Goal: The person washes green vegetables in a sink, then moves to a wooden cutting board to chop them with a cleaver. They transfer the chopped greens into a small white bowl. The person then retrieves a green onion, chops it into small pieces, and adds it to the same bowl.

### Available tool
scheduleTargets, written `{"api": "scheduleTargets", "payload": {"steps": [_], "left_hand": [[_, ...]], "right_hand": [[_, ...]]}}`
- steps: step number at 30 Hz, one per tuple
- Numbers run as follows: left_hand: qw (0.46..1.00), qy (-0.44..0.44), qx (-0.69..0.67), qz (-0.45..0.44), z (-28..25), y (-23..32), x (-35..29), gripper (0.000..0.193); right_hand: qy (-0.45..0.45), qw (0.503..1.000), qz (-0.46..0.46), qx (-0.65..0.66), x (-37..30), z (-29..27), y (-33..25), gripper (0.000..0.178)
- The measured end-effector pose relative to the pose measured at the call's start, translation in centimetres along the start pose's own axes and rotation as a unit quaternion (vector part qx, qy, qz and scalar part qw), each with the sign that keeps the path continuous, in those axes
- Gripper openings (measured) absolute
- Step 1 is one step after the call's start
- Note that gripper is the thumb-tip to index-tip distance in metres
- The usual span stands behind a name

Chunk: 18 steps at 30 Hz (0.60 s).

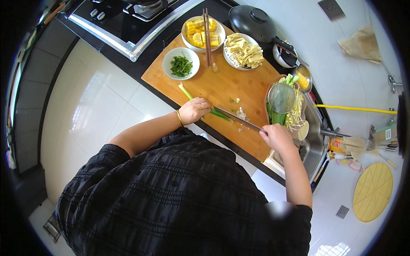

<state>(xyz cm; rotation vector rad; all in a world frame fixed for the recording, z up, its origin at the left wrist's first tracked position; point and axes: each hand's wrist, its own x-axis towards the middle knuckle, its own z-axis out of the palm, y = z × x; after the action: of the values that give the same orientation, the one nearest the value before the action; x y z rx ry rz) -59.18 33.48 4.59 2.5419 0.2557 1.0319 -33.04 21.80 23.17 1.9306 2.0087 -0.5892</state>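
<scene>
On board (222,87), hands slice scallion (200,103).

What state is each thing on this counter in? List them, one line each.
Green onion: lying on the board, pinned by the left hand.
Knife: gripped in the right hand, blade across the stalk.
Small white bowl: holds chopped greens.
Corn bowl: filled, chopsticks resting across it.
Black pot: lid on.
Strainer: resting on the vegetables by the sink.
</scene>
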Motion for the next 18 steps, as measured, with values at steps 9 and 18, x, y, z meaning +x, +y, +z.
{"api": "scheduleTargets", "payload": {"steps": [9, 18], "left_hand": [[1.000, -0.002, -0.006, -0.003, 0.3, -0.2, -0.1, 0.023], [0.998, -0.034, -0.013, -0.042, -0.2, 0.3, 0.7, 0.021]], "right_hand": [[-0.031, 0.999, -0.013, -0.040, 0.9, 0.6, 1.1, 0.019], [-0.005, 0.997, 0.076, -0.017, -3.4, -0.7, 2.2, 0.021]]}}
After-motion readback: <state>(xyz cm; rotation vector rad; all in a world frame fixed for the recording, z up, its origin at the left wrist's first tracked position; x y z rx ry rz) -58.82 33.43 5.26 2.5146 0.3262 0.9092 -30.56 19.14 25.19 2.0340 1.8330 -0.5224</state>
